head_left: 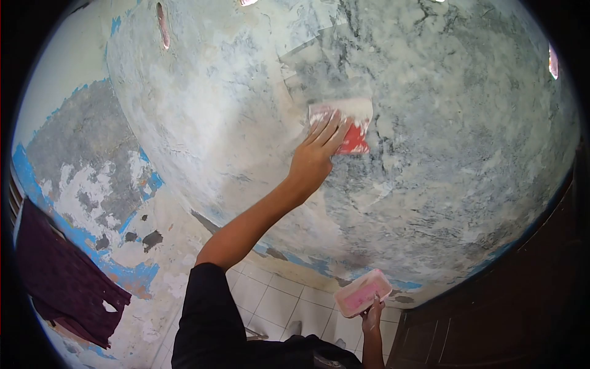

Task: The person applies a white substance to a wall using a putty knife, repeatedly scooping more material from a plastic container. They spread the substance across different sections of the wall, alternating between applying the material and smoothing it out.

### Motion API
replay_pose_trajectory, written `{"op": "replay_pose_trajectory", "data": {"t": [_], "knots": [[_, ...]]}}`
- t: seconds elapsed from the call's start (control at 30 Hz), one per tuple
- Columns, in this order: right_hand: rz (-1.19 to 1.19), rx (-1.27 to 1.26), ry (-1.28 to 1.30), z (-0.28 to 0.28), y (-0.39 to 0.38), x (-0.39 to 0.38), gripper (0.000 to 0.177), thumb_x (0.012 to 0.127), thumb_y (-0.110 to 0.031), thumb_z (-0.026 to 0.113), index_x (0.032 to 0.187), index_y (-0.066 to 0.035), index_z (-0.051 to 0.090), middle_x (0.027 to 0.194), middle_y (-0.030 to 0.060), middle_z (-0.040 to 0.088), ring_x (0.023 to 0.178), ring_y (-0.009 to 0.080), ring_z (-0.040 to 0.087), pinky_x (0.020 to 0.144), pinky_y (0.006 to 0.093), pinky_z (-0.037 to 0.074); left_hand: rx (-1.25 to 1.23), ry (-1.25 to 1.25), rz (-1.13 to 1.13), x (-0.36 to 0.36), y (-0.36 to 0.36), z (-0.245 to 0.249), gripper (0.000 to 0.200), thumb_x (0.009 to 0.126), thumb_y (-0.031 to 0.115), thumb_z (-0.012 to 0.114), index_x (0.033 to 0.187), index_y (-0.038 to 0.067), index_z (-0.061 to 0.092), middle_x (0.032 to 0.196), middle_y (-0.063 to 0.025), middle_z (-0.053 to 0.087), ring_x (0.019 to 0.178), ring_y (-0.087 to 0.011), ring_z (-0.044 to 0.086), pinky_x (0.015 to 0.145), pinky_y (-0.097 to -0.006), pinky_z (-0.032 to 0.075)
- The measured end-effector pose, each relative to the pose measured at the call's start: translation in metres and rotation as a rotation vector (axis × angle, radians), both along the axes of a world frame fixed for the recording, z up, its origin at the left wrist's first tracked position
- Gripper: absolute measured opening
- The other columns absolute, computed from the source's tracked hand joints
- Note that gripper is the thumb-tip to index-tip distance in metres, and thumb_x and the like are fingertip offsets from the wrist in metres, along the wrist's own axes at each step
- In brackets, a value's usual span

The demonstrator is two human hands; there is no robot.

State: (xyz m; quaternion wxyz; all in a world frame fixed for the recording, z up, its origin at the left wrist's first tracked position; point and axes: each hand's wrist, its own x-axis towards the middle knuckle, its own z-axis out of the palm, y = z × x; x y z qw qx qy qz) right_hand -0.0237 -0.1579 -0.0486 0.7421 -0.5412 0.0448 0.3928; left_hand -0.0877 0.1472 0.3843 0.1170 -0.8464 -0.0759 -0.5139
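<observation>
The left hand [319,144] lies over a red spreader [355,142] with a pale, paste-smeared edge, its fingers a little apart and laid along the tool, which rests on the mottled grey-white wall [442,141]. Lower down, the right hand [371,315] grips a shallow pinkish tray [385,285] by its near side, thumb over the rim (some pink material [362,299] coats the inside). The tray is held above the white floor tiles [270,307], near the foot of the wall. A pale print [327,361] on the dark shirt [209,313] is too small to read. At the left hangs a dark purple cloth [67,277], near patches of blue paint [23,169].
</observation>
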Motion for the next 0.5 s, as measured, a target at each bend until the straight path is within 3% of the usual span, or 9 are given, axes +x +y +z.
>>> {"op": "replay_pose_trajectory", "data": {"t": [0.07, 0.17, 0.27, 0.37, 0.43, 0.5], "knots": [[-0.004, -0.009, 0.026, 0.004, 0.013, -0.005, 0.062, 0.094, -0.053, 0.057, 0.137, -0.019, 0.027, 0.128, 0.0089, 0.049, 0.105, 0.0253, 0.060, 0.075, 0.0421, 0.054, -0.063, -0.023, -0.061, -0.020, -0.001, 0.005, 0.072, 0.076, -0.017, 0.052, 0.142, 0.011, 0.054, 0.141, -0.0185, 0.056, 0.126, -0.0324, 0.058, 0.101, -0.0394, 0.050], [-0.004, -0.024, 0.000, 0.004, 0.024, -0.015, 0.066, 0.093, -0.054, 0.058, 0.139, -0.018, 0.026, 0.128, 0.0096, 0.048, 0.105, 0.0251, 0.060, 0.076, 0.0432, 0.053, -0.153, -0.448, -0.056, -0.032, 0.009, 0.048, 0.062, 0.082, -0.015, 0.051, 0.138, 0.013, 0.058, 0.134, -0.0178, 0.062, 0.109, -0.0321, 0.069, 0.091, -0.0364, 0.056], [-0.013, -0.038, -0.007, -0.005, 0.031, -0.019, 0.069, 0.092, -0.054, 0.058, 0.140, -0.017, 0.024, 0.127, 0.0103, 0.048, 0.105, 0.0251, 0.059, 0.076, 0.0438, 0.054, -0.124, -0.584, 0.095, -0.032, 0.035, 0.090, 0.056, 0.087, -0.011, 0.054, 0.137, 0.012, 0.059, 0.134, -0.0196, 0.061, 0.099, -0.0310, 0.072, 0.086, -0.0361, 0.057], [-0.019, -0.019, 0.001, 0.001, 0.035, -0.024, 0.070, 0.092, -0.054, 0.059, 0.140, -0.017, 0.023, 0.127, 0.0105, 0.048, 0.106, 0.0261, 0.059, 0.076, 0.0442, 0.054, -0.230, -0.359, 0.066, 0.002, 0.012, 0.093, 0.057, 0.083, -0.009, 0.058, 0.137, 0.007, 0.057, 0.134, -0.0211, 0.061, 0.105, -0.0319, 0.070, 0.083, -0.0379, 0.058], [-0.022, -0.019, -0.006, 0.002, 0.039, -0.026, 0.071, 0.092, -0.054, 0.059, 0.141, -0.017, 0.022, 0.128, 0.0109, 0.047, 0.106, 0.0269, 0.059, 0.076, 0.0446, 0.054, 0.016, -0.317, 0.083, 0.029, 0.000, 0.057, 0.062, 0.077, -0.008, 0.059, 0.137, 0.005, 0.057, 0.134, -0.0217, 0.060, 0.116, -0.0331, 0.065, 0.082, -0.0403, 0.060], [-0.022, -0.030, -0.002, 0.001, 0.039, -0.026, 0.072, 0.093, -0.054, 0.059, 0.141, -0.017, 0.021, 0.129, 0.0112, 0.047, 0.106, 0.0277, 0.059, 0.077, 0.0453, 0.055, 0.055, -0.108, 0.029, 0.039, -0.030, 0.030, 0.070, 0.071, -0.011, 0.057, 0.138, 0.007, 0.057, 0.137, -0.0201, 0.059, 0.126, -0.0336, 0.059, 0.085, -0.0411, 0.059]]}}
